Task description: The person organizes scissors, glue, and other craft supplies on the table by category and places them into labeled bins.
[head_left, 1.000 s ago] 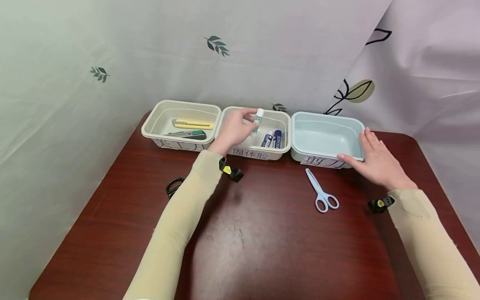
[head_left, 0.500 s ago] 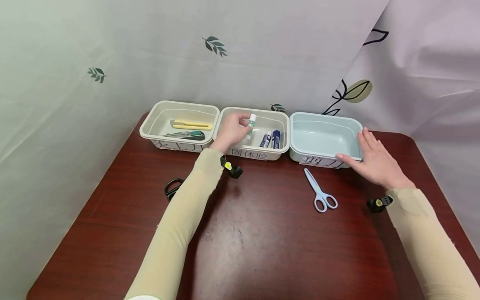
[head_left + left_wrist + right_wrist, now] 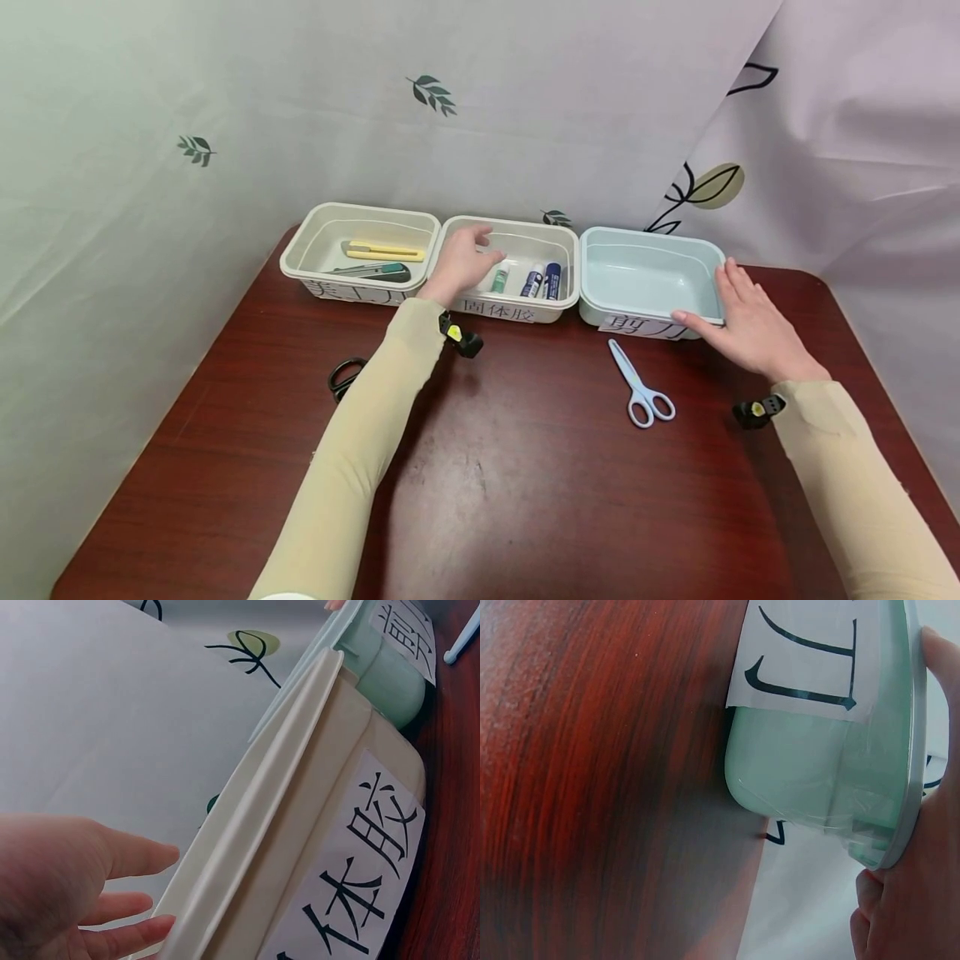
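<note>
My left hand [image 3: 467,262] hangs over the left part of the middle cream bin [image 3: 536,310], thumb and fingers parted and holding nothing. Below its thumb a green glue stick [image 3: 500,278] lies in that bin, beside two dark blue glue sticks [image 3: 552,282]. In the left wrist view the fingers [image 3: 142,855] are spread near the bin's rim. My right hand [image 3: 761,325] rests on the right end of the light blue bin [image 3: 652,275], its fingers straight along the rim and its thumb at the front corner.
The left cream bin [image 3: 315,225] holds a yellow utility knife [image 3: 386,251] and a grey-green one [image 3: 382,270]. Light blue scissors [image 3: 641,387] lie before the blue bin. Black-handled scissors [image 3: 343,379] are partly hidden under the left sleeve. A patterned curtain [image 3: 525,100] hangs behind the bins.
The left hand lowered the green glue stick into the middle bin and let go of it; its fingers have parted. The right hand has stayed on the blue bin.
</note>
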`<state>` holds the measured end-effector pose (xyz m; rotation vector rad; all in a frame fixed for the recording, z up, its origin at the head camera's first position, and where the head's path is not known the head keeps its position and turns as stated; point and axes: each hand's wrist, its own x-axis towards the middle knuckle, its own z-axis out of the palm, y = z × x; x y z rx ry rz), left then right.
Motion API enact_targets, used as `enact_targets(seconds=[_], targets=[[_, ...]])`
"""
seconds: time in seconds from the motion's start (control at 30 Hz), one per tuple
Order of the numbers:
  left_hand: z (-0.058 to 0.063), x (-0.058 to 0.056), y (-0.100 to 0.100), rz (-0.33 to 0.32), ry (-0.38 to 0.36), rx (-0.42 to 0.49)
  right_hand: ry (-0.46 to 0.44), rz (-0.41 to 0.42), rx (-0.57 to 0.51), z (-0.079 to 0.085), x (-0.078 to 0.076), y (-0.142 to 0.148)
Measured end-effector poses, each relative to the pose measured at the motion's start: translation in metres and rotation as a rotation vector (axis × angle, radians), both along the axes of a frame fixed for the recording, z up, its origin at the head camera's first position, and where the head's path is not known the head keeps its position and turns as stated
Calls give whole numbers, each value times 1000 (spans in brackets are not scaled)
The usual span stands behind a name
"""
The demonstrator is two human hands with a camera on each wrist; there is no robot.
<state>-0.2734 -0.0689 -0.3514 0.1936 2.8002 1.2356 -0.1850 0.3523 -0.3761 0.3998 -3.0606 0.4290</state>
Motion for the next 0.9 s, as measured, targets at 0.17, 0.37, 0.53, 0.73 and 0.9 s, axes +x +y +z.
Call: enact_targets(seconds=[0.17, 0.37, 0.53, 0.73, 0.9], targets=[[1, 1, -1, -4, 23, 31, 1, 0, -3, 0, 1, -1], [6, 5, -2, -9, 50, 46, 4, 3, 1, 0, 0, -1], [13, 9, -4, -14, 61, 41, 0, 2, 6, -1, 0, 0], [20, 15, -6, -6, 73, 44, -7, 0, 8, -1, 1, 0], [25, 20, -7, -9, 95, 56, -7, -1, 14, -1, 0, 0]])
